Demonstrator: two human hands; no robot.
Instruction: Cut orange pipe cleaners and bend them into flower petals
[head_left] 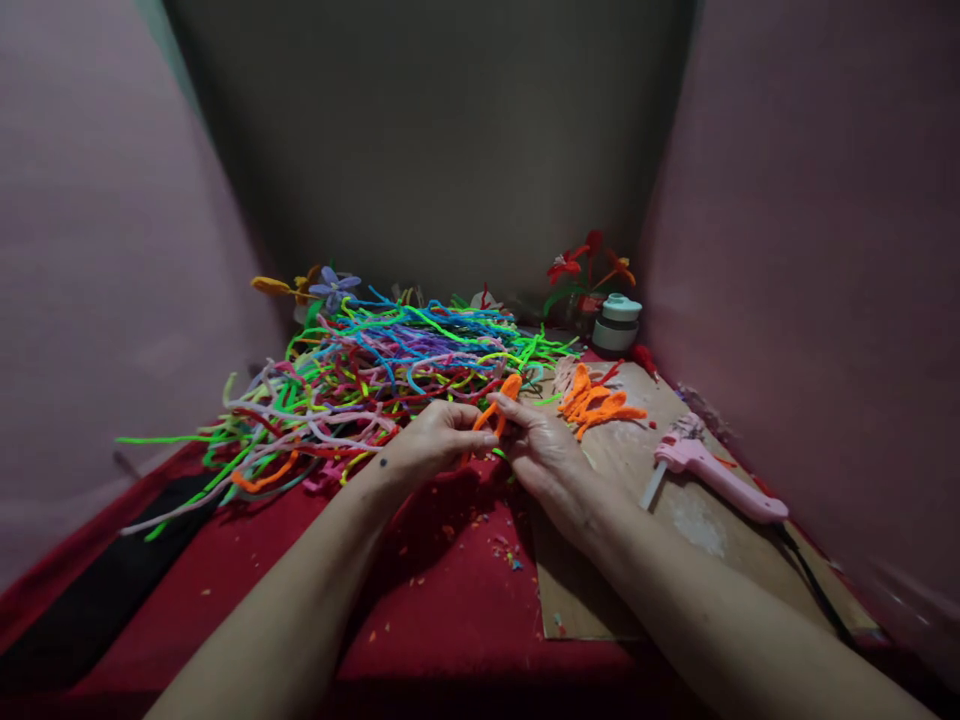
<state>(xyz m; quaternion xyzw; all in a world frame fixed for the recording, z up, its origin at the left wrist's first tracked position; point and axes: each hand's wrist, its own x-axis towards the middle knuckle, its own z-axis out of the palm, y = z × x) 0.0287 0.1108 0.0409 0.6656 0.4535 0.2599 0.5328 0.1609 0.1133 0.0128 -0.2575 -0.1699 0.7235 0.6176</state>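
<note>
Back wall point(442, 130): dark grey, plain, softly blurred.
Left panel point(105, 250): pale pink, upright, greenish strip point(175, 52) along its upper inner edge.
Right panel point(817, 240): mauve, darker than the left, faint sheen low down.
Table point(450, 590): red-covered, between the panels, front edge in shadow.
Light: dim, uneven; back corners nearly black.

From the person's head, the camera faces forward and down across the nearby red tabletop point(442, 620).

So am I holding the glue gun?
No, your left hand and right hand hold an orange piece; the glue gun lies on the board.
</note>
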